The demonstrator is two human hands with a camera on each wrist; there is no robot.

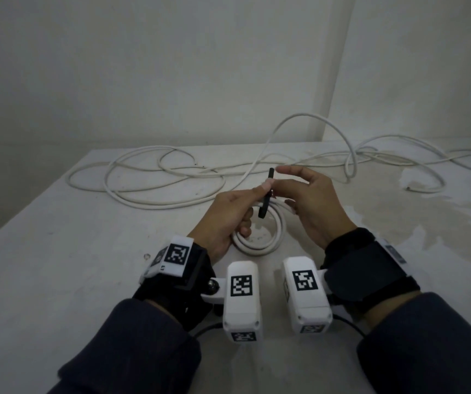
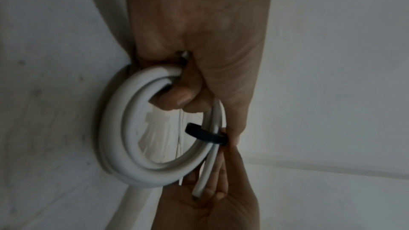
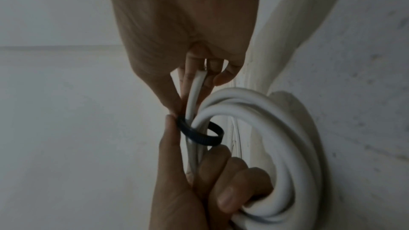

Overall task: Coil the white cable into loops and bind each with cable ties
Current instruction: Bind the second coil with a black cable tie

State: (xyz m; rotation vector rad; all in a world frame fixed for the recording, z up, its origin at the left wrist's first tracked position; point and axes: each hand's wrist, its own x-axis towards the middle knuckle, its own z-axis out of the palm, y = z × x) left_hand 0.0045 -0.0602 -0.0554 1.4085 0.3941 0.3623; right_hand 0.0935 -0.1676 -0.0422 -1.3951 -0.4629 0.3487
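Note:
A small coil of white cable (image 1: pixel 260 245) stands on the white table (image 1: pixel 72 265) just ahead of me. My left hand (image 1: pixel 228 211) grips it, fingers (image 2: pixel 177 97) curled through the loop and thumb (image 3: pixel 170 137) up against a black cable tie (image 1: pixel 265 194). The cable tie (image 3: pixel 199 135) loops round the coil's strands and the short free cable end (image 3: pixel 194 90). My right hand (image 1: pixel 314 203) pinches at the tie, its thumb (image 3: pixel 173 105) meeting the left thumb there, fingers behind the cable end. The tie's tail sticks upward.
The rest of the white cable (image 1: pixel 149 177) sprawls in loose loops over the far half of the table, one arc (image 1: pixel 314 123) rising toward the back wall. A stained patch (image 1: pixel 427 223) marks the table at right. The table's left edge slants away.

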